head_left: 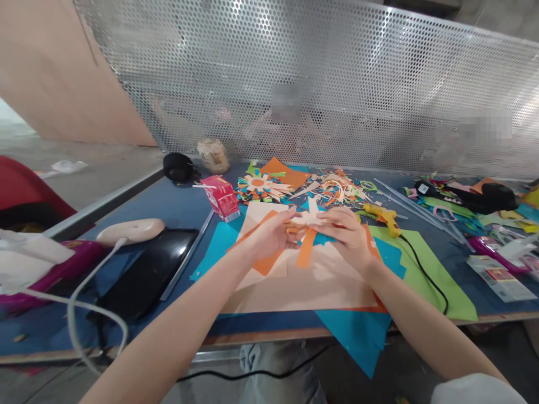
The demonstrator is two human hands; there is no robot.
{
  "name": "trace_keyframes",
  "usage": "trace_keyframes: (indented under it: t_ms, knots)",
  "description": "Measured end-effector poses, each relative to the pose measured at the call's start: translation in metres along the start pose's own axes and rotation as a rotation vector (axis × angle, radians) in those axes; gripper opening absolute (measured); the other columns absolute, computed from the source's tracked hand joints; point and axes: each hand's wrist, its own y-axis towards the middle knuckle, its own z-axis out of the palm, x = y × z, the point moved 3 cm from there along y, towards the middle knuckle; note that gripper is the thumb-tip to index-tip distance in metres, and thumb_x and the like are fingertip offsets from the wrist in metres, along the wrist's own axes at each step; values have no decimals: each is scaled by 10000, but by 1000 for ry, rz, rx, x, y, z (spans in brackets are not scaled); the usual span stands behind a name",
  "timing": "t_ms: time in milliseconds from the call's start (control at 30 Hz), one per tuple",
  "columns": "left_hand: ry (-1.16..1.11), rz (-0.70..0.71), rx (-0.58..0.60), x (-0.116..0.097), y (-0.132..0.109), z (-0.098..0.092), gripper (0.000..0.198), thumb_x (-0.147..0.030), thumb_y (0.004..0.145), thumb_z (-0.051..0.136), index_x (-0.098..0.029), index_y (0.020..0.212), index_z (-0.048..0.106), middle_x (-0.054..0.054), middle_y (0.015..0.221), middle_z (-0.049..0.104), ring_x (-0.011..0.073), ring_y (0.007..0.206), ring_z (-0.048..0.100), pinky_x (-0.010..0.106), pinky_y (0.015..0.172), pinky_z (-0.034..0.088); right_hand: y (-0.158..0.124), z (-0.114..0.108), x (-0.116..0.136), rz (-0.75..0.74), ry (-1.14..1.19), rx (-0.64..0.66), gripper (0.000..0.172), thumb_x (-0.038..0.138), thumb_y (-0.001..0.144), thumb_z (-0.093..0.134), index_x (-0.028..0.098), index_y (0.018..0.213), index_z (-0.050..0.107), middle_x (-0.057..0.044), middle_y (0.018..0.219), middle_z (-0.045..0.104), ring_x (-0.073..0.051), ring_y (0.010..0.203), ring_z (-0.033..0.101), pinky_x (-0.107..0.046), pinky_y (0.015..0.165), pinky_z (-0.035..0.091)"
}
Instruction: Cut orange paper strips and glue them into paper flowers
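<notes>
Between my two hands is a paper flower (312, 217) made of white, orange and blue strips, held above the stacked paper sheets. My left hand (275, 234) has its fingers closed on the flower's left side. My right hand (346, 231) pinches it from the right, covering part of its middle. One orange paper strip (306, 248) hangs down toward me from the flower. Beneath lie a large pale sheet (311, 292), an orange sheet (269, 262) and blue paper (357, 336) that juts over the table's front edge.
A yellow glue gun (382, 217) with a black cord rests right of my hands on green paper (425, 258). Finished paper flowers (259, 184) and scraps (337, 188) lie behind. At left are a pink drink carton (222, 199), a black phone (147, 275) and a white cable (73, 297).
</notes>
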Motion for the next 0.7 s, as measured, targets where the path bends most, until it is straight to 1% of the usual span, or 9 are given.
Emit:
trace_keyframes:
  t_ms: [67, 167, 233, 300, 400, 500, 533, 633, 700]
  knots:
    - [19, 35, 64, 2, -1, 4, 290, -305, 627, 703, -170, 851, 578, -11, 602, 577, 80, 463, 508, 196, 433, 361, -2, 3, 1, -84, -44, 76, 316, 112, 831, 469, 298, 1019, 641, -18, 1056, 637, -155, 1054, 517, -351, 889, 440]
    - [94, 142, 90, 2, -1, 5, 415, -199, 563, 753, -182, 935, 570, -37, 611, 580, 50, 449, 493, 169, 424, 338, -3, 7, -4, -90, -172, 105, 346, 109, 825, 459, 299, 1076, 603, -11, 1109, 615, -166, 1121, 471, -367, 930, 402]
    - [124, 184, 40, 0, 0, 2, 450, -175, 540, 767, -178, 942, 566, -19, 677, 617, 66, 514, 544, 170, 457, 368, -3, 7, -9, -24, -276, 90, 370, 138, 818, 467, 291, 1142, 554, -17, 1145, 594, -179, 1143, 448, -381, 952, 371]
    - [147, 206, -47, -3, 1, -2, 470, -173, 519, 777, -162, 939, 566, -6, 693, 629, 79, 540, 565, 174, 463, 374, -1, 3, -16, 93, -390, 63, 403, 174, 807, 478, 268, 1198, 503, -34, 1191, 562, -195, 1157, 427, -391, 970, 340]
    - [188, 250, -147, -7, 2, -5, 552, -170, 497, 785, -137, 997, 555, -20, 614, 606, 66, 479, 527, 169, 417, 327, 1, -11, -32, 372, -618, 3, 436, 224, 792, 477, 207, 1228, 466, -86, 1256, 497, -234, 1175, 388, -430, 989, 290]
    - [212, 299, -180, -9, 3, -5, 605, -179, 499, 786, -124, 1045, 533, -51, 555, 564, 31, 405, 447, 156, 369, 255, -8, -35, -56, 796, -892, -42, 562, 321, 762, 517, 110, 1272, 412, -183, 1336, 381, -333, 1208, 318, -515, 957, 266]
    - [210, 311, -181, -8, 3, -6, 614, -182, 499, 787, -126, 1052, 526, -57, 554, 558, 24, 395, 432, 152, 362, 243, -14, -43, -65, 952, -958, -28, 606, 349, 758, 522, 80, 1285, 391, -220, 1351, 343, -365, 1209, 308, -546, 936, 263]
    - [178, 346, -166, -8, 5, -7, 608, -181, 498, 787, -142, 1041, 516, -42, 618, 592, 39, 454, 494, 145, 386, 293, -36, -60, -88, 1316, -1063, 147, 699, 383, 769, 504, -34, 1304, 335, -322, 1333, 318, -413, 1215, 295, -603, 903, 247]
    - [171, 357, -144, -7, 7, -8, 587, -188, 501, 787, -150, 1020, 517, -27, 663, 614, 58, 516, 540, 147, 422, 340, -49, -67, -99, 1447, -1086, 288, 665, 428, 749, 527, -31, 1223, 454, -331, 1256, 412, -422, 1184, 338, -617, 881, 254]
